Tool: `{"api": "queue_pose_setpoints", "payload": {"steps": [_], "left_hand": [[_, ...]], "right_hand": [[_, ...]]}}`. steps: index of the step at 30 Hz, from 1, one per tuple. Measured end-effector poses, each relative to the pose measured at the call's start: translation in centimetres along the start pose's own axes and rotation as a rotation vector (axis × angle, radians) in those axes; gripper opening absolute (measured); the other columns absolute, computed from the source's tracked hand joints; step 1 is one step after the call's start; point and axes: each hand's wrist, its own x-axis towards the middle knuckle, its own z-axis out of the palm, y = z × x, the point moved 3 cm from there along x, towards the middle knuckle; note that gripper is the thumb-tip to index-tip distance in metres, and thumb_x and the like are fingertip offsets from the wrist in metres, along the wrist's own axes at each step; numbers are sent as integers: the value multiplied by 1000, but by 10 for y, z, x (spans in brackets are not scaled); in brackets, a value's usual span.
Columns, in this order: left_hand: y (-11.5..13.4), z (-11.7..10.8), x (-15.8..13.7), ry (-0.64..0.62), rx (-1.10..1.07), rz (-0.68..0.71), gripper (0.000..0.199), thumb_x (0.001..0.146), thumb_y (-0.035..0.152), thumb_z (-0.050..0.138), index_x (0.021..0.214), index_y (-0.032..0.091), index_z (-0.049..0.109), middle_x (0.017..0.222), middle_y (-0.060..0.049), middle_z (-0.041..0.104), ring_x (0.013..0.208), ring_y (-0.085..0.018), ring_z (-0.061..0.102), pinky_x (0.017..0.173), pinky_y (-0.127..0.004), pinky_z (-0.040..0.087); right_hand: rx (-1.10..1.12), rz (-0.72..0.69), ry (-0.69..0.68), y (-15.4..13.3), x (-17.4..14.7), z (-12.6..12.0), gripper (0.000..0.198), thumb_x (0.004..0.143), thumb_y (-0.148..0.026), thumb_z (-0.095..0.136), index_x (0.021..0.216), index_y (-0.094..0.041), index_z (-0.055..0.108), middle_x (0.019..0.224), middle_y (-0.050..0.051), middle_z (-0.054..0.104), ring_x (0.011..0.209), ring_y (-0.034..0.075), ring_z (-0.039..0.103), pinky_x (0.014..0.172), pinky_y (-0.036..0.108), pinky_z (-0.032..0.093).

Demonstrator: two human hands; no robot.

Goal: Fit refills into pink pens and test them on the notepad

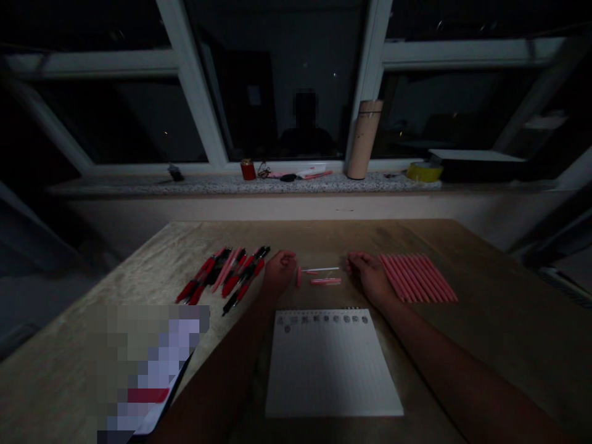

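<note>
Toward the far edge of the tan table (324, 236), slim pink plastic-looking pen parts (325, 282) lie between the curled left hand (279, 272) and curled right hand (369, 272); whether either grips anything, I cannot tell. Such small parts probably want a light fingertip pinch.

The counter (490, 351) carries clustered pens (225, 271) (left), small slender pieces (326, 282) (centre), a spiral notepad (330, 370) (foreground) and a row of pink sticks (419, 277) (right).
</note>
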Motion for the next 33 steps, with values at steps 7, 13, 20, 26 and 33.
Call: {"api": "queue_pose_setpoints", "payload": {"steps": [7,13,20,26,33], "left_hand": [[7,6,-6,-113,-20,23,19,74,28,51,86,16,58,49,5,53,47,-10,51,52,-21,41],[3,10,-7,-156,-21,40,20,75,27,52,89,15,58,51,6,54,45,-9,52,51,-21,42],[2,10,-8,-195,-56,36,23,74,26,54,93,14,58,53,4,55,43,-8,50,47,-20,40],[1,10,-7,-204,-16,61,22,72,24,56,92,14,59,63,2,60,49,-8,52,49,-18,40],[3,11,-7,-211,7,60,22,73,24,56,92,13,59,57,3,56,48,-8,51,50,-19,40]], "right_hand": [[-58,37,-6,-8,-6,2,28,68,-43,63,78,-17,63,65,1,61,58,13,52,56,24,40],[-241,-72,-58,-11,-8,6,23,71,-38,59,78,-17,64,74,3,65,67,15,56,64,27,42],[-337,-163,-231,3,-7,14,20,72,-33,59,80,-16,63,70,2,63,64,15,56,63,27,44],[-436,-188,-338,-2,-12,17,21,70,-34,64,81,-16,63,70,1,62,64,14,56,61,25,44],[-613,-317,-461,-12,-16,20,12,70,-25,65,79,-17,64,74,2,63,67,15,56,62,25,42]]}}
